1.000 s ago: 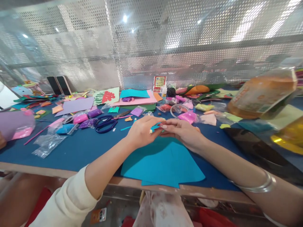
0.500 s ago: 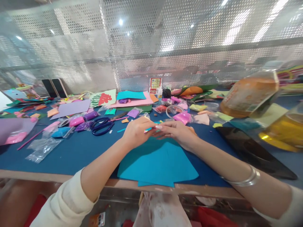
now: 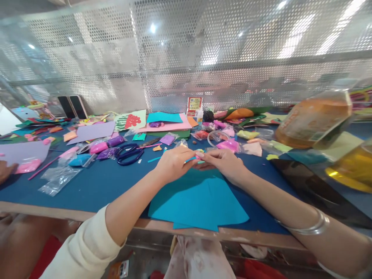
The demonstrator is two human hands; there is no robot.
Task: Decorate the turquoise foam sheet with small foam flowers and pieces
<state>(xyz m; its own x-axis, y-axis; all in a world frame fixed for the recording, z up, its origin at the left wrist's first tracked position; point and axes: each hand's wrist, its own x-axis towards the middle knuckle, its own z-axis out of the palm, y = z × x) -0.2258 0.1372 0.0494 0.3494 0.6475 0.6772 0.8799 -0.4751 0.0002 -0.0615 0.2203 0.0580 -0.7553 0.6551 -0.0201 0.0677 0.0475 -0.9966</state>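
My left hand [image 3: 174, 162] and my right hand [image 3: 225, 162] meet above the table, their fingertips pinched together. Between them is a small blue piece [image 3: 190, 159], mostly hidden by the fingers; specks of pink and yellow show beside it. I cannot make out its whole shape. Below the hands lie sheets of bright blue paper [image 3: 197, 201], stacked unevenly at the table's front edge. Just beyond my left hand are a thin blue strip [image 3: 154, 159] and dark blue-handled scissors [image 3: 128, 154].
Bags of coloured clay [image 3: 99, 147] and paper scraps spread across the back. On the right stand a large bottle of orange drink [image 3: 314, 120] and a dark flat tablet-like slab [image 3: 316, 190]. Another person's hand [image 3: 6, 170] rests at the left edge, near purple paper [image 3: 26, 152].
The view has shifted slightly, so most things sit a little further right. Another person's hand has come in at the left edge. My hands keep their pinch, with fingers slightly moved.
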